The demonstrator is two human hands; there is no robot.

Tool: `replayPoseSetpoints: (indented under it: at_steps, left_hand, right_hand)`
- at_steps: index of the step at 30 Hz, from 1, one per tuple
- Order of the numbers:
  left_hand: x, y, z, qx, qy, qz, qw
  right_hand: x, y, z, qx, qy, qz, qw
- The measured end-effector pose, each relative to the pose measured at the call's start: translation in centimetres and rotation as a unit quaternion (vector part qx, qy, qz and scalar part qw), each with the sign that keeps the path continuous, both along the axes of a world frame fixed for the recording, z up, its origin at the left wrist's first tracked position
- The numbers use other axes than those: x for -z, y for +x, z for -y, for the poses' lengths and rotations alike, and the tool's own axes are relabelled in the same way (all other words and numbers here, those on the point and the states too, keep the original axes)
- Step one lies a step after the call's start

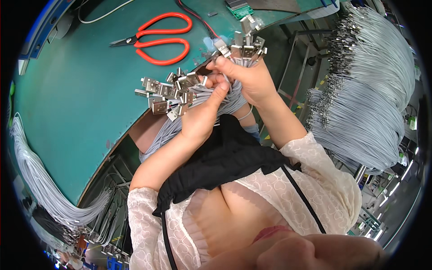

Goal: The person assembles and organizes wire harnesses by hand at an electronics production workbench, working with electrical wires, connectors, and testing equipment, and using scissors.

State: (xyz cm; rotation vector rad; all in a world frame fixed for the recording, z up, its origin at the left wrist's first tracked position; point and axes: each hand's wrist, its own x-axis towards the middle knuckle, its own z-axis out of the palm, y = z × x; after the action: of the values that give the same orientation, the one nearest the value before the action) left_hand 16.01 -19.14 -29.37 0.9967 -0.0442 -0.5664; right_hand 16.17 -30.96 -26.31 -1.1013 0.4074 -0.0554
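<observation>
My left hand (pixel 201 113) is closed around a bundle of grey USB cables (pixel 233 99). Its metal plugs (pixel 164 91) fan out to the left, over the edge of the green table. Close beside it, my right hand (pixel 254 82) grips more of the grey cables, and another cluster of plugs (pixel 247 50) sticks up past its thumb. The fingers of both hands nearly meet in the middle, partly hidden by thumbs and cables. Below my hands the cable lengths hang down over my lap, next to a black apron (pixel 225 155).
Red-handled scissors (pixel 163 39) lie on the green table (pixel 85 99). Beyond my hands are red and black wires (pixel 198 17) and a small green circuit board (pixel 240 11). Large stacks of grey cables (pixel 360 103) hang at right; another bundle (pixel 45 184) drapes over the table's left edge.
</observation>
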Motion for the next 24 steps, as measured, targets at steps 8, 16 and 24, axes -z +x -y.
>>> replayPoseSetpoints:
  at_steps: [8, 16, 24]
  left_hand:
    - [0.4, -0.5, -0.9, 0.020, 0.087, 0.056, 0.994]
    - [-0.7, 0.0, 0.2, -0.013, 0.052, 0.021, 0.998]
    - [-1.0, 0.3, -0.2, -0.004, 0.039, 0.008, 0.999]
  right_hand:
    - [0.5, -1.8, -0.5, 0.080, -0.058, 0.041, 0.994]
    - [0.2, -0.5, 0.2, 0.081, -0.028, -0.003, 0.996]
    - [0.2, -0.1, 0.3, 0.051, -0.021, 0.017, 0.998]
